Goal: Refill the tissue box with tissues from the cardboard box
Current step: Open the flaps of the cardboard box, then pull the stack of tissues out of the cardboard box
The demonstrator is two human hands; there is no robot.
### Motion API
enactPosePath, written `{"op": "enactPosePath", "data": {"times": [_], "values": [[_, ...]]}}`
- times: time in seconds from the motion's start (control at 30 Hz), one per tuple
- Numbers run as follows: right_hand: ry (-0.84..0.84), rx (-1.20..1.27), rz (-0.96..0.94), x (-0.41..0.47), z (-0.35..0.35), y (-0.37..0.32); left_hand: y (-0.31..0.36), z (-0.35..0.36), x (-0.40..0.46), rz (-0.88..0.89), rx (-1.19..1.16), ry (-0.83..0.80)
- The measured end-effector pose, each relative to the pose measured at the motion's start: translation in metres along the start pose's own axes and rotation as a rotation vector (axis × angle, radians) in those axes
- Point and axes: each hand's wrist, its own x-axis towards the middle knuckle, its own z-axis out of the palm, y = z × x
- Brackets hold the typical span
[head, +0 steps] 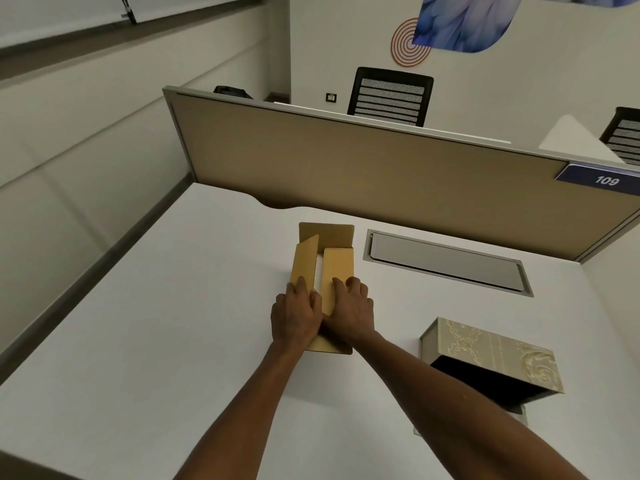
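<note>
A long brown cardboard box (337, 263) lies on the white desk (173, 306), its far flap standing up. My left hand (296, 311) grips the left long flap, which is lifted. My right hand (351, 306) holds the right long flap, which lies nearly flat. In the gap between the flaps a white strip of tissues (318, 271) shows. The tissue box (491, 358), a beige patterned cover with a dark hollow inside, lies tipped on its side at the right of my right forearm.
A grey cable hatch (446, 261) is set into the desk behind the tissue box. A tan partition (363, 168) closes the desk's far side, with a "109" label at its right. Black chairs stand beyond it. A wall runs along the left.
</note>
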Motion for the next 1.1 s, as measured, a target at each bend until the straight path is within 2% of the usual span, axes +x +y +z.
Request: {"op": "enactPosePath", "data": {"times": [0.2, 0.4, 0.57, 0.7, 0.87, 0.93, 1.0, 1.1], "values": [[0.034, 0.135, 0.064, 0.004, -0.002, -0.013, -0.01, -0.003, -0.003, 0.021, -0.156, 0.063], [0.144, 0.433, 0.082, 0.007, -0.016, 0.001, -0.017, -0.004, 0.0, -0.045, -0.489, 0.225], [0.256, 0.729, 0.088, -0.006, -0.027, 0.024, -0.02, -0.003, 0.002, -0.052, -0.599, 0.238], [0.342, 0.824, 0.213, -0.01, -0.027, 0.042, -0.021, -0.003, 0.003, -0.05, -0.605, 0.252], [0.321, 0.974, 0.477, -0.007, -0.022, 0.055, -0.021, -0.002, 0.002, -0.064, -0.606, 0.257], [0.347, 0.921, 0.481, -0.01, -0.024, 0.053, -0.021, -0.003, 0.002, -0.072, -0.617, 0.245], [0.438, 0.722, 0.409, -0.016, -0.032, 0.046, -0.023, -0.004, 0.003, -0.085, -0.632, 0.236], [0.662, 0.411, 0.151, -0.027, -0.045, 0.021, -0.025, -0.002, 0.004, -0.11, -0.653, 0.237]]}}
